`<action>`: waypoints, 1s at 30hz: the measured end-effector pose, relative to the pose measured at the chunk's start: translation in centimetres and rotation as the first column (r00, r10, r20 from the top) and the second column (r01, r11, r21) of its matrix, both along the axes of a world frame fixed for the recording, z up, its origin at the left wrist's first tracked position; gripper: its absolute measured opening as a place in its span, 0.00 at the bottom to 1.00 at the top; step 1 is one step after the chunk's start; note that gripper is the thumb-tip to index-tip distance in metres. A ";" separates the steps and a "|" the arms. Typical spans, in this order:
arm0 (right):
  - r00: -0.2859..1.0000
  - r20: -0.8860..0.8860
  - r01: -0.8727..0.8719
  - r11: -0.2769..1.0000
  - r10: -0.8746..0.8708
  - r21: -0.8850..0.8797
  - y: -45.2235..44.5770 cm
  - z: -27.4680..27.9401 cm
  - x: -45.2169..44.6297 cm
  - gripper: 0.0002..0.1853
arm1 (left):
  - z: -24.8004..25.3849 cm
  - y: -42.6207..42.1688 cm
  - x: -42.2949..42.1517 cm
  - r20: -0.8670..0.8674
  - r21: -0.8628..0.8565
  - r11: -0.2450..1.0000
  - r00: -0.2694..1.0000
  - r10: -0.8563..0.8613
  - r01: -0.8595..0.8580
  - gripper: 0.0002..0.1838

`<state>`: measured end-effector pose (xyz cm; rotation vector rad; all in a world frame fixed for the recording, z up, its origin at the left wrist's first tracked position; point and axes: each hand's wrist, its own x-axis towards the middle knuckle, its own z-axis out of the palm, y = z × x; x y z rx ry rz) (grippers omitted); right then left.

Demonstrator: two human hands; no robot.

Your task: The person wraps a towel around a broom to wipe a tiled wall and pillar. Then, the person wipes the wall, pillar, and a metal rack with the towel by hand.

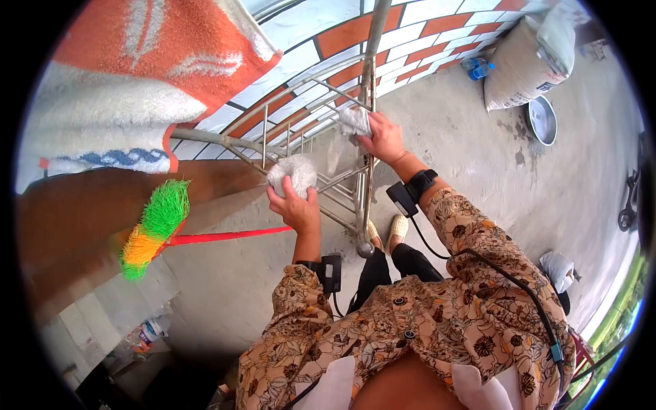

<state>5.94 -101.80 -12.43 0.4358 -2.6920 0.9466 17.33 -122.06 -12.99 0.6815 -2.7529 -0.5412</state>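
Observation:
A metal rack (367,89) of thin tubes and bars stands in front of me against the tiled wall. My left hand (296,206) presses a wadded whitish cloth (294,172) against the rack's lower left bars, fingers bent over it. Further up and to the right, my right hand (387,142) grips a second whitish wad of cloth (354,121) at the rack's upright post. Whether the two wads are parts of one cloth cannot be seen. The palms are turned away from view.
An orange and white towel (157,68) hangs at upper left. A green and yellow broom (156,229) with a red handle (232,236) lies left of me. Right, on the concrete floor, are a full sack (523,72), blue bottles (480,70) and a metal basin (542,121).

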 end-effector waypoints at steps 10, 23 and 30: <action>0.838 0.343 -0.103 0.740 0.425 -0.665 1.7 7.8 3.9 0.18 | -2.3 -1.2 0.9 -0.059 0.092 0.992 0.995 -0.081 0.086 0.30; 0.514 0.587 -0.607 0.749 0.626 -0.267 -9.9 4.5 4.3 0.22 | 12.1 -9.1 1.4 -0.350 0.914 0.369 0.785 0.512 0.167 0.21; 0.465 0.272 0.348 0.108 0.842 -0.931 -6.6 11.7 -1.4 0.22 | 12.3 3.3 -2.4 -0.326 0.450 0.718 0.846 -0.422 0.531 0.37</action>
